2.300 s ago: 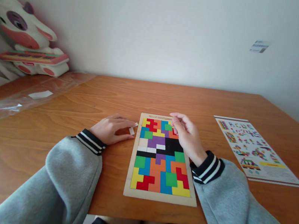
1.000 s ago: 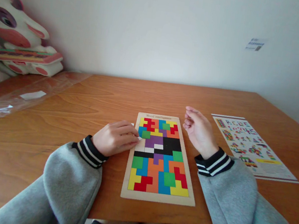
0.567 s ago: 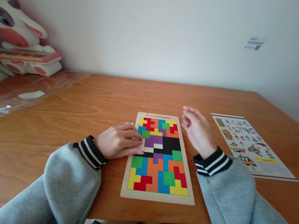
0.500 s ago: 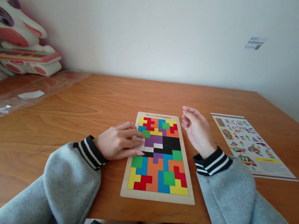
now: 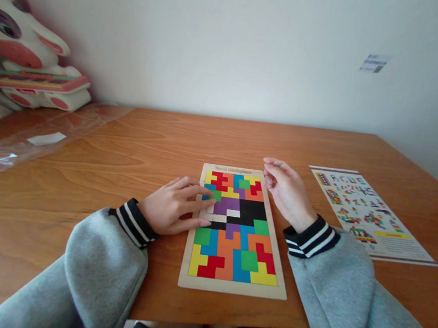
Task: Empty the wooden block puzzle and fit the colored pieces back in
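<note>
A wooden puzzle board lies on the table, filled with coloured block-shaped pieces. Black areas cross its middle beside white and purple pieces; I cannot tell whether they are pieces or the bare bottom. My left hand rests at the board's left edge, open, fingers spread over a white piece and a green piece. Just off the upper right edge, my right hand is raised with its fingers curled toward the thumb. The inside of that hand is hidden, so what it holds, if anything, does not show.
To the right lies a printed picture sheet. A clear plastic bag with a white label is at the left. Behind it sits a cow-shaped toy keyboard. A wall rises behind the wooden table.
My right hand has shifted slightly left and down, closer to the board. The left fingers are a bit more spread. The board sits very slightly further right.
</note>
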The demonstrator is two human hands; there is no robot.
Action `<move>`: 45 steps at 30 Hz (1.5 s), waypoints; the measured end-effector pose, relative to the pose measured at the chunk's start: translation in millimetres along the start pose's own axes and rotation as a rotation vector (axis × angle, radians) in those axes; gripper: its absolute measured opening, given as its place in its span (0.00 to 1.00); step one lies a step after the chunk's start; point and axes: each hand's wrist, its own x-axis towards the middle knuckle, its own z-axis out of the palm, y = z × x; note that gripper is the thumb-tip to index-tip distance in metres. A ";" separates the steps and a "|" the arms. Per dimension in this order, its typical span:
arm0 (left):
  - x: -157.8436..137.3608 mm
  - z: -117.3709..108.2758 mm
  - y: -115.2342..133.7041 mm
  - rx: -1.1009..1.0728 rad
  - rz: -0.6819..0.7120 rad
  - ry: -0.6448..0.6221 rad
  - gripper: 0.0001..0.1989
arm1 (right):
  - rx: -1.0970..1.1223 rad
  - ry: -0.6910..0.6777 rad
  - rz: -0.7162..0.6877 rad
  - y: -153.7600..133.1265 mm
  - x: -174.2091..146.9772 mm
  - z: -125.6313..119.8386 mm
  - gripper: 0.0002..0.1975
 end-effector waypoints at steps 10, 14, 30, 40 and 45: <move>-2.8 -7.7 -7.8 -0.087 0.053 0.167 0.06 | -0.015 -0.015 -0.004 -0.6 -1.4 0.9 0.14; 4.4 -7.6 2.4 -0.179 0.133 0.120 0.08 | -0.032 -0.025 0.002 0.7 -1.1 0.9 0.14; -21.6 5.7 -33.0 0.093 -0.393 0.081 0.21 | -0.018 -0.046 0.010 1.7 -1.7 0.7 0.13; -23.0 10.4 -40.4 -0.029 -0.333 0.158 0.16 | -0.028 -0.069 0.011 2.7 -2.6 2.3 0.12; -22.4 8.9 -35.5 0.020 -0.279 0.216 0.12 | -0.036 -0.066 0.011 4.1 -2.9 2.2 0.12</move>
